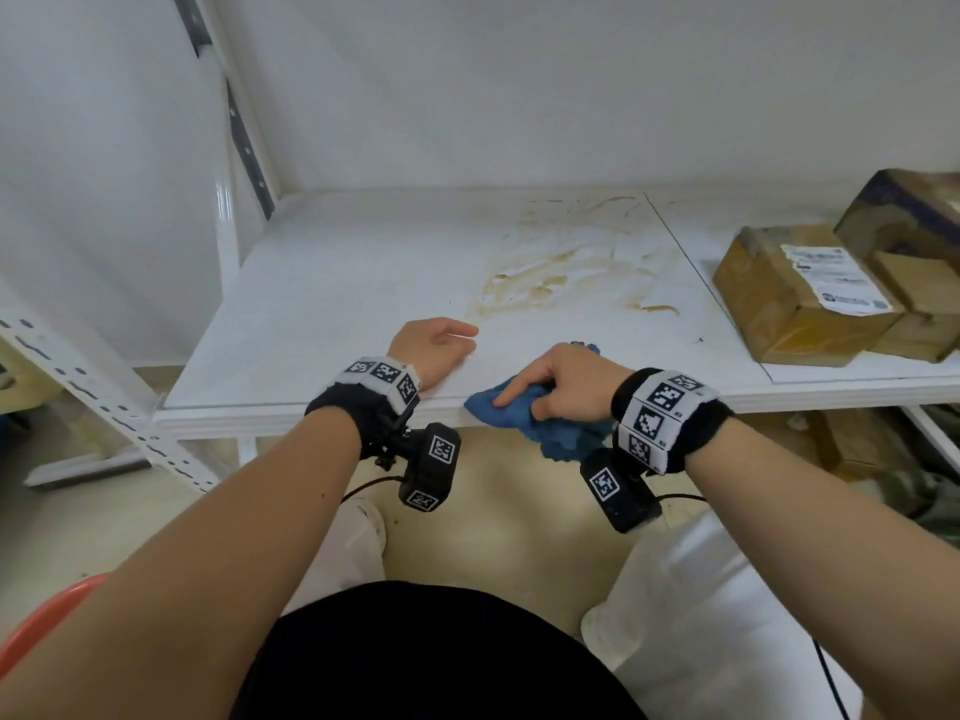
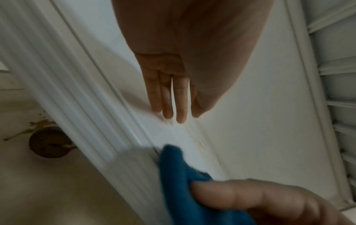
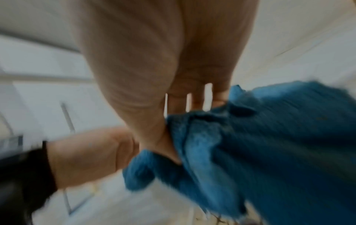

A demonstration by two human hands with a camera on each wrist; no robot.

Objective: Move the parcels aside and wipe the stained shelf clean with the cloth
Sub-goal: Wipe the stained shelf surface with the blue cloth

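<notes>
A white shelf carries brown smeared stains in its middle. My right hand grips a blue cloth at the shelf's front edge, part of it hanging over the lip. In the right wrist view the cloth is bunched under my thumb and fingers. My left hand rests on the shelf just left of the cloth, fingers straight and empty, as the left wrist view shows the same left hand. Cardboard parcels sit at the shelf's right end.
A white slotted upright stands at the shelf's left rear corner. A loose shelf rail leans at the left. More boxes lie under the shelf on the right. A brown round thing lies on the floor below.
</notes>
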